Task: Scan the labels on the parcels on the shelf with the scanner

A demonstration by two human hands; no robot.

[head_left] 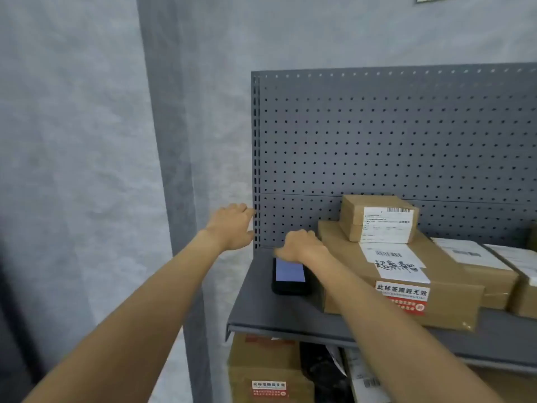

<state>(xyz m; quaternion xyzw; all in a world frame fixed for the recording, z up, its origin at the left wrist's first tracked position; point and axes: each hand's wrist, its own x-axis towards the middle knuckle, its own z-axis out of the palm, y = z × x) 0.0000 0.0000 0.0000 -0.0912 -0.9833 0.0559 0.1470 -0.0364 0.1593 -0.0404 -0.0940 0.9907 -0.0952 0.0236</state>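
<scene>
A black handheld scanner [289,277] with a lit bluish screen lies flat on the grey shelf [261,312], at its left end. My right hand [302,244] rests over the scanner's far end, fingers curled down onto it. My left hand [231,226] hovers beside the shelf's left upright, fingers apart and holding nothing. Right of the scanner sits a large brown parcel [348,274] with a white label and a red sticker. A small brown parcel [377,218] with a barcode label is stacked on it.
More labelled parcels [479,271] line the shelf to the right. A grey pegboard [392,141] backs the shelf. Below the shelf stand another brown box [261,370] and a dark bag. A grey wall with a darker vertical strip [171,141] is on the left.
</scene>
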